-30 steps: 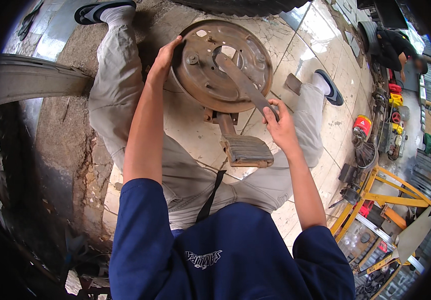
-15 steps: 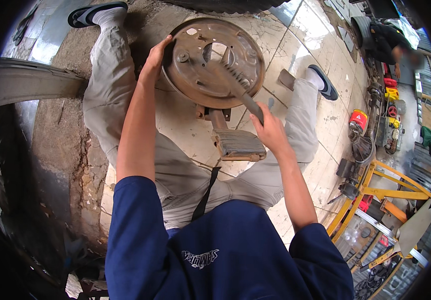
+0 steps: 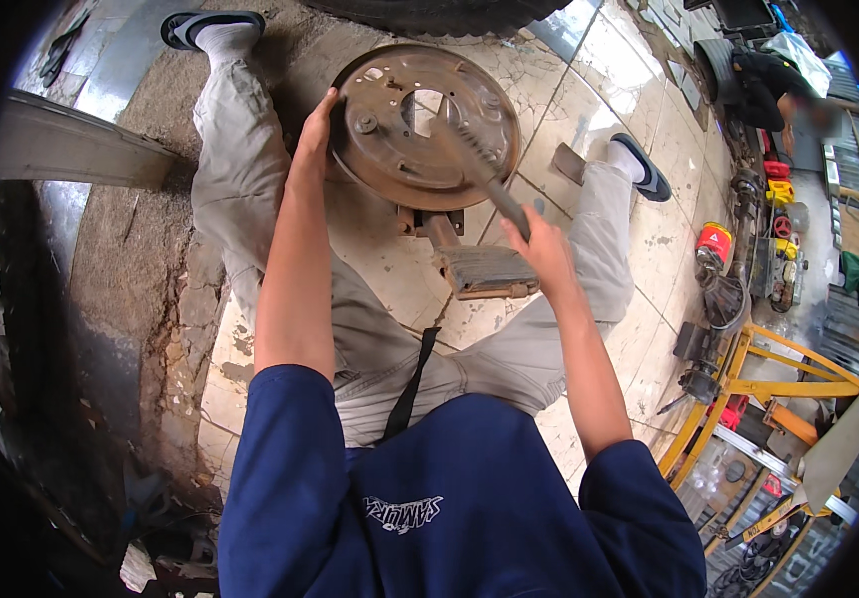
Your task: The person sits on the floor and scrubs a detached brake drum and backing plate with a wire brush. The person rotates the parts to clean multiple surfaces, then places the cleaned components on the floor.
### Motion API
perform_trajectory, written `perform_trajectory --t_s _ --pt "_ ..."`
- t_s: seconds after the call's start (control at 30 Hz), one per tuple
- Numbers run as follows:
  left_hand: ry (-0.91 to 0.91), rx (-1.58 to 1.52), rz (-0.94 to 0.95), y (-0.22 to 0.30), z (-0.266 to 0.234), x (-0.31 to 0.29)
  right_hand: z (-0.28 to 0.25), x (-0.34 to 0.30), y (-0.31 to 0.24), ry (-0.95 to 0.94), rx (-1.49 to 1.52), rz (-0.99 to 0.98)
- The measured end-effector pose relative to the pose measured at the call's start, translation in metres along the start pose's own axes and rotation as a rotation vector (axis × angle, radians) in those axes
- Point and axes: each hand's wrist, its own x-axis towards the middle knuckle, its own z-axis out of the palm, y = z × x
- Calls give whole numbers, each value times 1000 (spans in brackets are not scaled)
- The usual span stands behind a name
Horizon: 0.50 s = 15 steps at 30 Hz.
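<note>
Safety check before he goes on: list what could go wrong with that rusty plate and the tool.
1. The left hand grips only the rim of the rusty round plate, so it may tip or twist.
2. The metal tool in the right hand could slip off the plate toward that left hand.
3. The plate stands between the legs; a fall could hit them.

Rusty-brown brake plate (image 3: 419,125), grey tool (image 3: 484,169), navy shirt (image 3: 449,498), beige trousers (image 3: 369,339), yellow frame (image 3: 748,399).

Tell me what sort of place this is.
Most likely a vehicle repair workshop: a rusty round brake plate worked on over the tiled floor, a tyre just beyond, and a yellow steel stand.
</note>
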Motion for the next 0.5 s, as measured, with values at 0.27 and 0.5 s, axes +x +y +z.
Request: perform_trajectory --t_s 0.27,0.5 --pt "127 72 138 -7 2 -8 -8 3 -3 -11 -9 76" --pt "167 31 179 -5 1 -9 2 10 8 19 50 -5"
